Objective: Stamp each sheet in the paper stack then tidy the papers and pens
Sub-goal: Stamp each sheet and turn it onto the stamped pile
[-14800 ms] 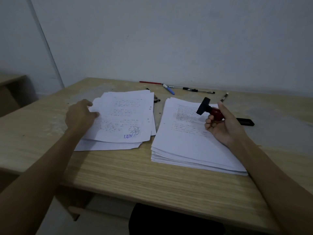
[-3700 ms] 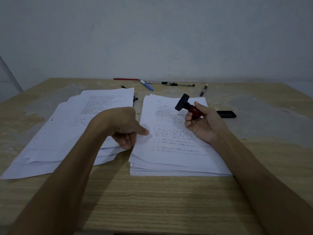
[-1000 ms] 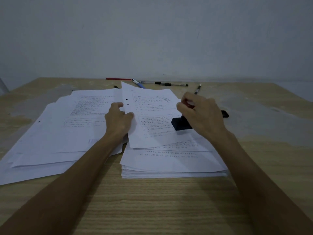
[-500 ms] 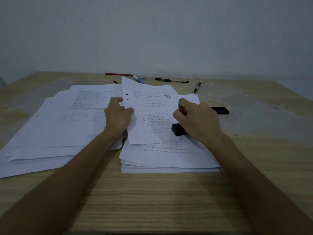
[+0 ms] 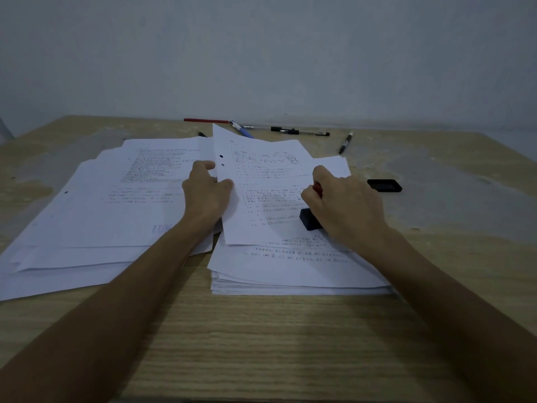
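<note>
Item, my right hand (image 5: 345, 205) clenching stamp (image 5: 310, 219) onto top sheet (image 5: 267, 196) of paper stack (image 5: 290, 274), left hand (image 5: 206, 193) pinching its edge: risk, skewed sheet slipping, smearing the impression.

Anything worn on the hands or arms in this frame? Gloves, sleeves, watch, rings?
Nothing visible. The left hand and right hand are ungloved, both forearms are bare up to the frame edge with no sleeve showing, and no watch, band or ring can be made out in the dim light.
</note>
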